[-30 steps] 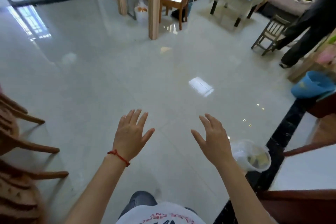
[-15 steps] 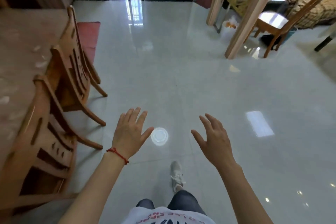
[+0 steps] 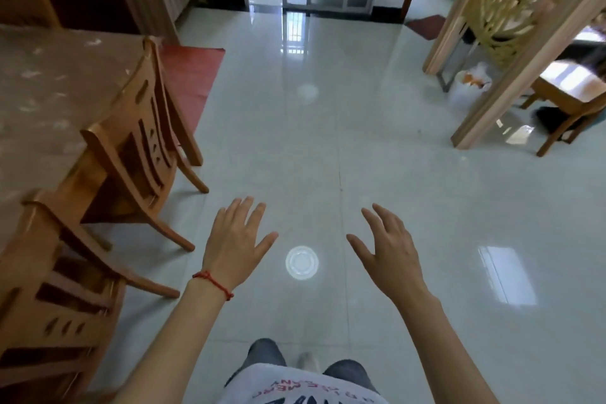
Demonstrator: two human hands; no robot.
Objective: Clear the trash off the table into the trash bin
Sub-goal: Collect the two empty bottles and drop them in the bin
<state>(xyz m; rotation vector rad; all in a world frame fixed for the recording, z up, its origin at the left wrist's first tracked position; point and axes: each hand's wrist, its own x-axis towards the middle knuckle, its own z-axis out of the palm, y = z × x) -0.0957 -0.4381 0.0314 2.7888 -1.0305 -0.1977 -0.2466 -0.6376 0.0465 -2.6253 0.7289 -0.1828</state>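
Observation:
My left hand (image 3: pixel 236 241), with a red string at the wrist, and my right hand (image 3: pixel 390 248) are held out in front of me, fingers spread, both holding nothing. On the glossy floor between them lies a round clear plastic lid (image 3: pixel 302 262). The table (image 3: pixel 42 98), covered in a brownish patterned cloth with pale scraps on it, stands at the left edge. A white bag-lined bin (image 3: pixel 469 90) with orange scraps in it sits far right beside a wooden screen.
Two wooden chairs (image 3: pixel 137 154) (image 3: pixel 49 298) stand along the table's side at left. A carved wooden screen (image 3: pixel 511 26) and another chair (image 3: pixel 570 108) are at the right. A red mat (image 3: pixel 190 75) lies beyond the chairs. Glass doors are ahead.
The view has swung left from the sofa side of the room to the table and chairs. The lid has come into view. Both hands keep the same spread pose.

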